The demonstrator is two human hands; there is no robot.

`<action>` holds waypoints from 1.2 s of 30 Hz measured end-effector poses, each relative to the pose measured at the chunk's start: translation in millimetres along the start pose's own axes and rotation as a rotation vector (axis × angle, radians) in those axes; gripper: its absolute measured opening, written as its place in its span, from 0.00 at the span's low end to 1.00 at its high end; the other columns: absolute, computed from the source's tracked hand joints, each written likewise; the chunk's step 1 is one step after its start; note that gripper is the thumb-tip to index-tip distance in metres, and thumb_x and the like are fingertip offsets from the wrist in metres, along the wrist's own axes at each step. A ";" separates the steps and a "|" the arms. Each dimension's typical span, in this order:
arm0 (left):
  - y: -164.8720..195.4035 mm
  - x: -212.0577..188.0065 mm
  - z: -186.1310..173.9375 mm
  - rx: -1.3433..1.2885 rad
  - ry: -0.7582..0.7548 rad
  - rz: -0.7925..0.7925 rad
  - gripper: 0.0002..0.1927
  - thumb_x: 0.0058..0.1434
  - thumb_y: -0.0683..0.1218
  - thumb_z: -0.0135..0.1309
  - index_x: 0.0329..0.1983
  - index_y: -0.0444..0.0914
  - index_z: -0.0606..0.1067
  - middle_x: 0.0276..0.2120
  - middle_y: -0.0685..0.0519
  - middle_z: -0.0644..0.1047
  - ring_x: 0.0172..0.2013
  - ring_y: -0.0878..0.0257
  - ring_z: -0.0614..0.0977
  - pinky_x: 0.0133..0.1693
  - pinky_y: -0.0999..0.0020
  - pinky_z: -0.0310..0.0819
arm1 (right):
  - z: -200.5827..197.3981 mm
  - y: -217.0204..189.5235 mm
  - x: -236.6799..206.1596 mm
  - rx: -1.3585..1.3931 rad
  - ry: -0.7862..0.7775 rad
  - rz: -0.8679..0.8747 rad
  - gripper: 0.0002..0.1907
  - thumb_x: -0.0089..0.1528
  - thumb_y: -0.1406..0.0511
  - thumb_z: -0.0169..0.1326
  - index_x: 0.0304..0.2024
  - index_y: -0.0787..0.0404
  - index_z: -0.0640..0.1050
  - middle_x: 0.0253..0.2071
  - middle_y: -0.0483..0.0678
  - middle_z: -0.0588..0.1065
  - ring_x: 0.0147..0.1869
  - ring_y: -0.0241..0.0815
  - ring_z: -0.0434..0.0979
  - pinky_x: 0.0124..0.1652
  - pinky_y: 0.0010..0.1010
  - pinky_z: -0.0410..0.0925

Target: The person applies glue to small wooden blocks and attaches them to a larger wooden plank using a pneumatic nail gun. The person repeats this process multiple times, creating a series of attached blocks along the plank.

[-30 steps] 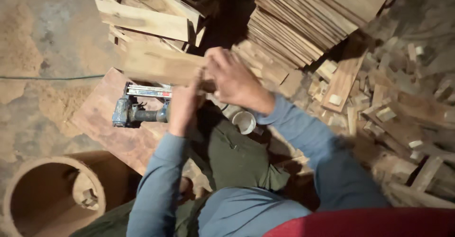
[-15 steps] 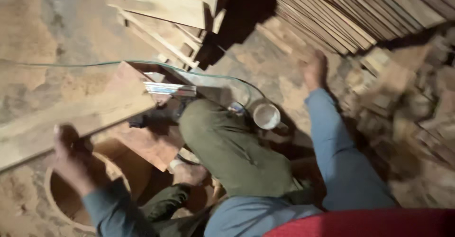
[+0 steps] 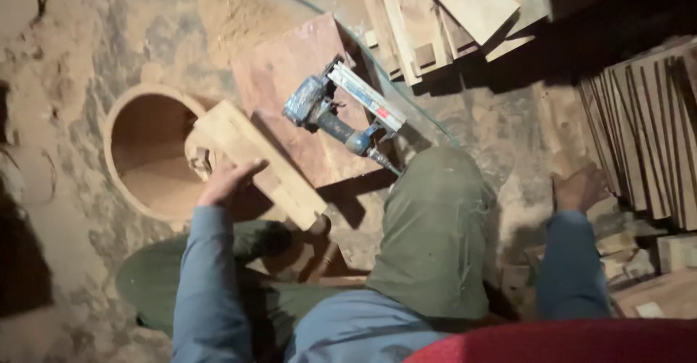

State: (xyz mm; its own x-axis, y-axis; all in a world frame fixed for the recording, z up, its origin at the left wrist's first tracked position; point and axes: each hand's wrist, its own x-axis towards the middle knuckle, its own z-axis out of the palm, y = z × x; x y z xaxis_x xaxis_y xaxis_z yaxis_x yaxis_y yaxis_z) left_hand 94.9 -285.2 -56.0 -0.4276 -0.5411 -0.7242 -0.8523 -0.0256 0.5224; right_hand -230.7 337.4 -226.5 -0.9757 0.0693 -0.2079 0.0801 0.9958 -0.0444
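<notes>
My left hand [image 3: 226,181] grips a short, pale wooden plank [image 3: 255,161] that slants from upper left to lower right, over the edge of a round wooden ring [image 3: 116,120]. My right hand [image 3: 577,189] rests palm down on the dusty floor beside a stack of thin wooden slats [image 3: 650,134], holding nothing. A blue pneumatic nail gun [image 3: 341,109] lies on a reddish board [image 3: 290,91] in front of my knee [image 3: 435,218].
More planks and offcuts [image 3: 443,14] are piled at the top. Small wood blocks [image 3: 653,261] lie at the lower right. A thin hose [image 3: 406,87] runs from the nail gun across the sawdust-covered floor [image 3: 87,36].
Both hands held a plank up by the slat stack; then my left hand swung a plank down to the left, over the ring. My right hand dropped to the floor.
</notes>
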 end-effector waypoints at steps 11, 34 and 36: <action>8.9 32.4 36.8 -0.250 -0.130 0.097 0.16 0.60 0.48 0.63 0.44 0.31 0.82 0.37 0.56 0.83 0.32 0.72 0.79 0.33 0.77 0.70 | 20.2 -8.5 -47.0 0.155 -0.053 0.054 0.55 0.44 0.46 0.74 0.66 0.62 0.67 0.68 0.64 0.64 0.73 0.68 0.58 0.58 0.67 0.60; 14.1 46.1 22.1 0.617 0.226 0.298 0.34 0.55 0.71 0.59 0.52 0.42 0.79 0.42 0.43 0.82 0.43 0.45 0.83 0.43 0.49 0.76 | -112.8 -41.5 -169.9 2.178 -1.344 0.392 0.47 0.62 0.48 0.60 0.67 0.77 0.61 0.38 0.51 0.66 0.37 0.42 0.65 0.35 0.30 0.66; 4.2 38.4 12.7 0.227 0.191 0.339 0.28 0.57 0.62 0.65 0.51 0.39 0.77 0.40 0.45 0.82 0.40 0.48 0.84 0.41 0.53 0.77 | -167.4 -35.4 -199.8 2.144 -1.304 0.028 0.41 0.64 0.54 0.64 0.68 0.71 0.62 0.43 0.53 0.68 0.42 0.45 0.69 0.38 0.33 0.68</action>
State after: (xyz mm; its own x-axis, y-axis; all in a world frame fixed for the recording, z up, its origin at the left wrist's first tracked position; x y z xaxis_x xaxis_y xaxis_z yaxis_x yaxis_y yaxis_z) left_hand 71.0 -295.4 -87.3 -0.6489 -0.6331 -0.4220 -0.7275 0.3536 0.5880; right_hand -72.8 298.4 -19.9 -0.4967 -0.7763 -0.3881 0.8645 -0.4029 -0.3006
